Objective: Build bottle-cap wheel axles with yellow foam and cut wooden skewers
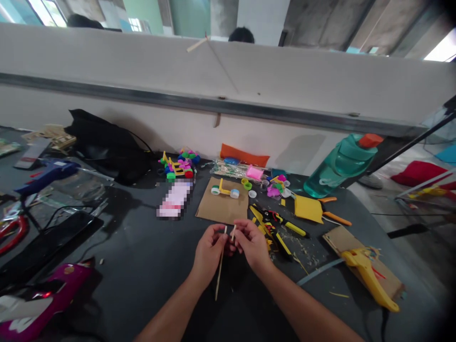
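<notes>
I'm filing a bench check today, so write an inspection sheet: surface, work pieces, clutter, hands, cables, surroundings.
Surface: dark table, shavings scattered at right.
Work pieces: long stick and short stick, both in hand; cardboard sheet beyond, bearing a yellow frame with round ends.
Clutter: yellow-black pliers, teal bottle, yellow glue gun, blue glue gun.
Hands: left hand pinches the long stick; right hand pinches the short one.
Cables: black cord at the yellow glue gun.
Surroundings: pale partition behind the table; dark hair shows above it.
</notes>
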The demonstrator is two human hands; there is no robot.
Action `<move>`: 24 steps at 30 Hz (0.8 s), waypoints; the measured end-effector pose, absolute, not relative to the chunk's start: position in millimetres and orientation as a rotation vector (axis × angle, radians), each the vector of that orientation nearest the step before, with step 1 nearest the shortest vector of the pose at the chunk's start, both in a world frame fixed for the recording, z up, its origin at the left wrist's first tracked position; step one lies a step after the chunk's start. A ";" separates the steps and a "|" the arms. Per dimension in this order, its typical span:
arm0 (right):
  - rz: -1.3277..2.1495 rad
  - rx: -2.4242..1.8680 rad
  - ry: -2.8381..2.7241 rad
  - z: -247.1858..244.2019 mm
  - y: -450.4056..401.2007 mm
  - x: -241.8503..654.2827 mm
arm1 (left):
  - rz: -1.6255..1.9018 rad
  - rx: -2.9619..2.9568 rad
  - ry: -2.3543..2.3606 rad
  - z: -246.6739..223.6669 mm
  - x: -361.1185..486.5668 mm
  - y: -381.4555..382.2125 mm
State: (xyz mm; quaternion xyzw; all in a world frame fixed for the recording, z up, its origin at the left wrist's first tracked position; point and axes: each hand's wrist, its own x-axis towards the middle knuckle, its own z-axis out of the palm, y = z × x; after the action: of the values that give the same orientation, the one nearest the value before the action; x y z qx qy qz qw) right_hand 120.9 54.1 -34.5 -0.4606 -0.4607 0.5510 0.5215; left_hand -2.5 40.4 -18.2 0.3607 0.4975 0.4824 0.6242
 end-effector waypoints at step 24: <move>1.402 -1.184 -1.047 -24.1 53.7 120.4 | 1.023 0.821 1.125 -19.1 -6.5 37.9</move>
State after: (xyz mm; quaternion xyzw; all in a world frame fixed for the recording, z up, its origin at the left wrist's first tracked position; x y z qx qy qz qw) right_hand 120.4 53.7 -24.1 -0.4880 -0.4313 0.5776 0.4922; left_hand -6.5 37.9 -19.1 0.3611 0.4951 0.4500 0.6496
